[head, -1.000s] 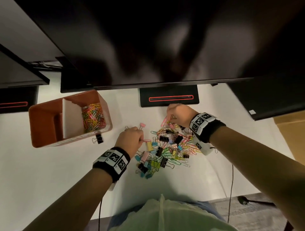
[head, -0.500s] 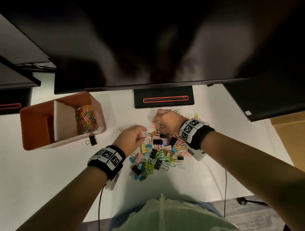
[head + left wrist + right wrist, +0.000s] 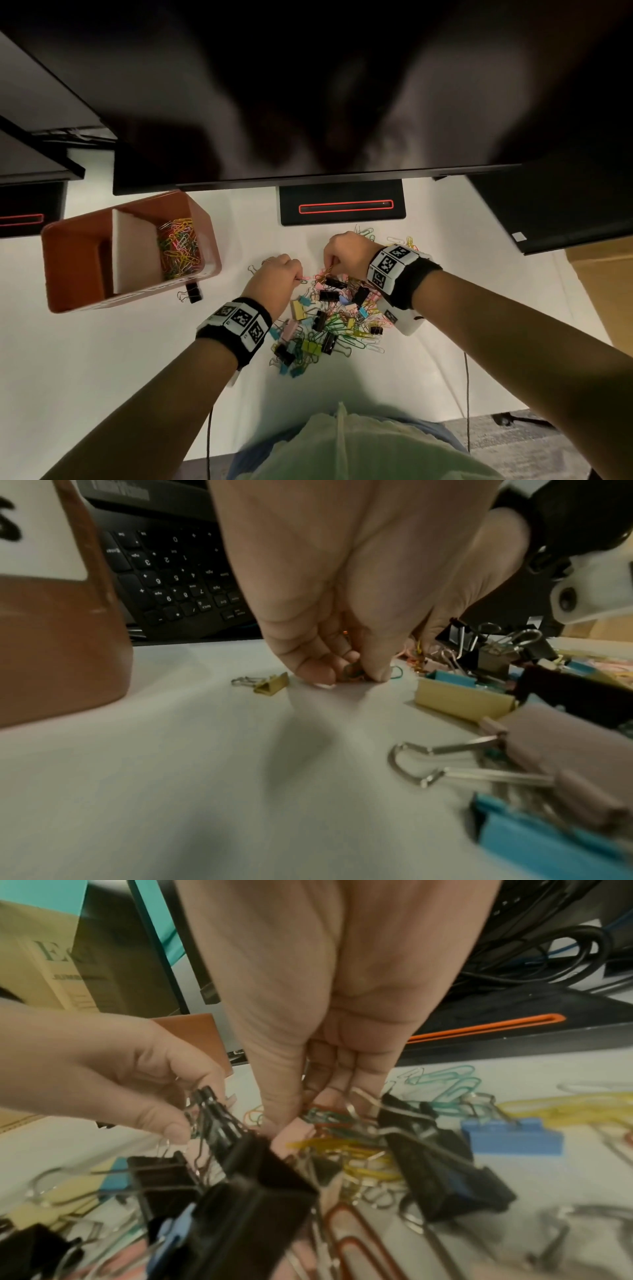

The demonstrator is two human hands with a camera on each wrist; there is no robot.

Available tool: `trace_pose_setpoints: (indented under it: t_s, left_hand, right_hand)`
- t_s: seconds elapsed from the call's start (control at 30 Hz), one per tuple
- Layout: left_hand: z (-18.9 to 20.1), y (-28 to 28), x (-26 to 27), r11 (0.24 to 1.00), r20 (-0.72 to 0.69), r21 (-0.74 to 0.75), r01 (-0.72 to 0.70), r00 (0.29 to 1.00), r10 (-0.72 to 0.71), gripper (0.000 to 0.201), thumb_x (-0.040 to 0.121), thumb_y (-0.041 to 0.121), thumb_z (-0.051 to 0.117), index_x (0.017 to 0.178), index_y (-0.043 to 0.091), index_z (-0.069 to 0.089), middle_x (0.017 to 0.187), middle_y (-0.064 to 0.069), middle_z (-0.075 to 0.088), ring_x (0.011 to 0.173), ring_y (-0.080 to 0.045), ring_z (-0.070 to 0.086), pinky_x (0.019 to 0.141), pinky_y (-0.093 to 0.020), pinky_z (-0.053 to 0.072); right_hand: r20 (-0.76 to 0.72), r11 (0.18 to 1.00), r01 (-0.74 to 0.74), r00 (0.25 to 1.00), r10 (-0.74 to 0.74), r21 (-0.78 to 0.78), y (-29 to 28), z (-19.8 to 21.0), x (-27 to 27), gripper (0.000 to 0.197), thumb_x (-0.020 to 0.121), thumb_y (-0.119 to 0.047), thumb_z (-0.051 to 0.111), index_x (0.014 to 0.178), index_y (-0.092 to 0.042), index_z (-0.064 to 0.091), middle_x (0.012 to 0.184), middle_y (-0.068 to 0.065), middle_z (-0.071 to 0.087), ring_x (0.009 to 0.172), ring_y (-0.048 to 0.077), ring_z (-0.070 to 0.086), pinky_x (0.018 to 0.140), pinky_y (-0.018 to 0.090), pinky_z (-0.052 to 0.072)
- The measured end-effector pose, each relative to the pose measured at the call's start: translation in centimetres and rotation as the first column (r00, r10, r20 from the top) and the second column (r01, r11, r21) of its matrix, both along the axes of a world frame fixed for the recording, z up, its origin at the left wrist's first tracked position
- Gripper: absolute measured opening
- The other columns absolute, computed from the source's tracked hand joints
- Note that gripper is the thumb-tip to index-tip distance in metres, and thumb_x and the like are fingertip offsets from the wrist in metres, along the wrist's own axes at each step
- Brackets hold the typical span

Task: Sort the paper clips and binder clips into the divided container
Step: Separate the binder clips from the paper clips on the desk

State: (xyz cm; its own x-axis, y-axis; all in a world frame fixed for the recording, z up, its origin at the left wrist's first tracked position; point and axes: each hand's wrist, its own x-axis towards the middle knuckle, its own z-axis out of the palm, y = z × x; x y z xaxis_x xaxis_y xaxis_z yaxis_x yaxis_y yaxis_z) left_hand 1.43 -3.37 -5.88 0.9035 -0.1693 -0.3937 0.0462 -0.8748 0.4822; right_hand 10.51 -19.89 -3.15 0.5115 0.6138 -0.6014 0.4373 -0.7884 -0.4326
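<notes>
An orange divided container (image 3: 82,301) stands at the left; its right compartment holds several coloured paper clips (image 3: 178,246). A mixed pile of paper clips and binder clips (image 3: 329,322) lies in the middle of the white table. My left hand (image 3: 296,277) is at the pile's far left edge, fingertips down on the table, pinching a green paper clip (image 3: 395,672). My right hand (image 3: 330,269) reaches into the pile's far side and pinches a few paper clips (image 3: 322,1115) between thumb and fingers. The hands are close together.
A black binder clip (image 3: 192,293) lies against the container's near wall, and a small yellow one (image 3: 270,683) lies left of my left hand. A black monitor base (image 3: 342,207) and overhanging screens bound the far side. A cardboard box (image 3: 603,291) stands at the right.
My right hand has moved left along the pile's far edge, towards the left hand. My left hand has shifted slightly farther and now pinches a paper clip.
</notes>
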Motion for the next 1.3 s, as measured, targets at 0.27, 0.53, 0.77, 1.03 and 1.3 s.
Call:
trace_pose_setpoints:
  t_s: [0.27, 0.53, 0.77, 1.03, 1.3]
  left_hand:
    - [1.8, 1.4, -1.0, 0.979, 0.092, -0.166, -0.119, 0.986, 0.136, 0.006, 0.086, 0.01, 0.058, 0.09, 0.006, 0.06, 0.089, -0.009, 0.063, 0.084, -0.024, 0.057, 0.07, -0.028, 0.042]
    - [9.5, 7.9, -3.3, 0.882, 0.252, -0.328, -0.339, 0.868, 0.427, 0.009, 0.083, 0.012, 0.065, 0.091, 0.015, 0.06, 0.083, 0.001, 0.066, 0.075, -0.01, 0.063, 0.069, -0.024, 0.051]
    - [10.2, 15.8, -3.8, 0.763, 0.177, -0.23, -0.605, 0.745, 0.644, 0.021, 0.077, 0.015, 0.072, 0.096, 0.013, 0.063, 0.08, 0.001, 0.062, 0.071, -0.008, 0.055, 0.08, -0.026, 0.05]
    - [10.4, 17.7, -5.7, 0.81, 0.213, -0.266, -0.522, 0.788, 0.578, 0.028, 0.084, 0.016, 0.064, 0.112, 0.015, 0.061, 0.105, 0.004, 0.061, 0.094, -0.009, 0.06, 0.087, -0.024, 0.047]
    - [6.9, 11.9, -8.7, 0.932, 0.064, -0.292, -0.216, 0.967, 0.245, 0.03, 0.082, 0.03, 0.065, 0.11, 0.023, 0.056, 0.097, 0.004, 0.055, 0.078, -0.008, 0.054, 0.069, -0.019, 0.042]
  right_hand:
    - [0.03, 0.98, 0.139, 0.989, -0.145, 0.141, -0.6, 1.2, 0.5, 0.016, 0.085, -0.016, 0.064, 0.099, -0.009, 0.068, 0.101, 0.006, 0.069, 0.089, 0.017, 0.061, 0.079, 0.023, 0.046]
    - [0.045, 0.891, 0.234, 0.961, -0.272, 0.39, 3.6, 5.9, -0.1, 0.013, 0.079, -0.018, 0.072, 0.09, -0.012, 0.069, 0.083, -0.005, 0.064, 0.074, 0.004, 0.058, 0.071, 0.011, 0.043]
    - [-0.075, 0.788, 0.287, 0.953, -0.295, 0.544, 15.3, 7.8, -1.4, 0.011, 0.074, -0.019, 0.076, 0.082, -0.016, 0.069, 0.077, -0.006, 0.064, 0.064, -0.003, 0.057, 0.071, 0.013, 0.049]
    - [-0.142, 0.797, 0.369, 0.928, -0.344, 0.479, 20.7, 6.7, -2.7, 0.032, 0.085, -0.024, 0.066, 0.113, -0.012, 0.059, 0.103, 0.004, 0.068, 0.091, 0.014, 0.063, 0.089, 0.033, 0.054]
    - [0.067, 0.914, 0.207, 0.967, -0.245, 0.348, 9.3, 5.8, -5.2, 0.024, 0.083, -0.026, 0.068, 0.105, -0.018, 0.064, 0.095, -0.005, 0.061, 0.072, 0.01, 0.054, 0.073, 0.025, 0.049]
